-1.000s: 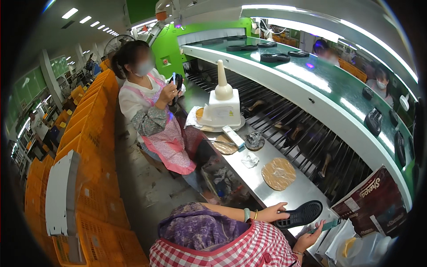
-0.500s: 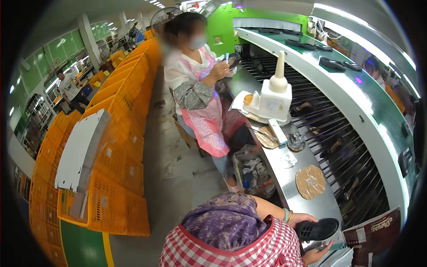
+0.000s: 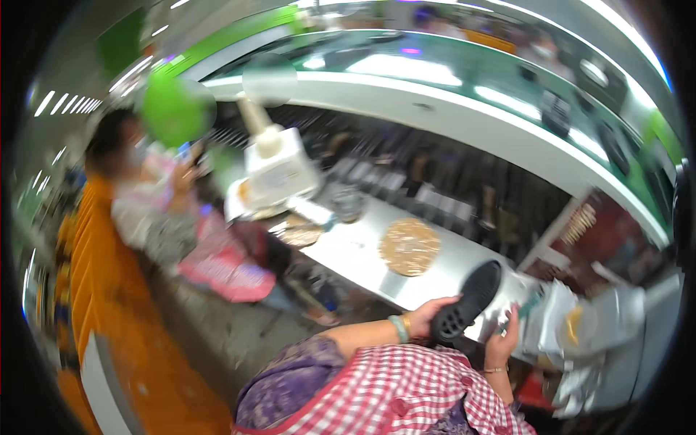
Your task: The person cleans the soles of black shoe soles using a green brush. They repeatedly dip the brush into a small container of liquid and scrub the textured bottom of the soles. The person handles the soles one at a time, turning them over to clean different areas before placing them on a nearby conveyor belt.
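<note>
Head view, left hand [image 3: 426, 317] pinching sole [image 3: 473, 296], right hand [image 3: 502, 342], grip unclear, crates [image 3: 119, 286], contents hidden

1 black shoe sole [image 3: 473, 293], its near end hollowed, slants over the table [image 3: 348, 254] beside 1 blurred green strip [image 3: 532, 300].

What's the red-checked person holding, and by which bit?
The left hand holds a long black rubbery-looking shoe sole by its edge near the holed end. Right hand: blurred teal thing, hold unclear.

The black sole [image 3: 471, 299] slants steeper now; the view blurs.
</note>
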Demonstrator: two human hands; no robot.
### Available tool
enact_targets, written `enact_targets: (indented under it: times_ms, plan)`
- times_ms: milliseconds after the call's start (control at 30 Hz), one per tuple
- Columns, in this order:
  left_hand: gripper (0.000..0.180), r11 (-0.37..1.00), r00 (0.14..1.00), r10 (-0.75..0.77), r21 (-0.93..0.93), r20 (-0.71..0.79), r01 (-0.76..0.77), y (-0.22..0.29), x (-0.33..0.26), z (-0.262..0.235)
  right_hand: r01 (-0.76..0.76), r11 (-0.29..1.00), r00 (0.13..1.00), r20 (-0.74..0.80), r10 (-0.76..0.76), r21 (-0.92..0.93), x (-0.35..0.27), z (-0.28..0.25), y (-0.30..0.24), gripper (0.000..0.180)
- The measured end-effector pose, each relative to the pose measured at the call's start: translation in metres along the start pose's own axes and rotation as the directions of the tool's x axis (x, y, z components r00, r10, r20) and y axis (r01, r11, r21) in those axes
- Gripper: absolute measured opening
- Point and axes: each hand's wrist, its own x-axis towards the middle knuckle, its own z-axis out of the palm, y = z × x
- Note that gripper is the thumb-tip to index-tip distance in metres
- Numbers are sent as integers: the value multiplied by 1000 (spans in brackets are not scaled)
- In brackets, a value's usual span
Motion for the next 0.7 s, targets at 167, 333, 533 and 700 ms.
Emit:
enact_targets:
  times_ms: [167, 333, 533, 700]
  plan:
    - [47, 999, 1000, -22, 30, 10, 22, 2, 1, 15, 139, 973, 990, 13, -139, -186, 20, -74, -18, 44]
    - [54, 984, 998, 14, 177, -65, -2, -6, -5, 31, -86, 990, 989, -112, 98, 109, 48, -147, -28, 31]
    - [61, 960, 999, -3, 281, 51, -12, -4, 20, 72, -151, 987, 971, -177, 158, 54, 60, -200, -29, 22]
    - [61, 921, 986, 20, 380, 163, -82, -5, 35, 96, -405, 905, 857, -291, 425, 130, 71, -210, 10, 20]
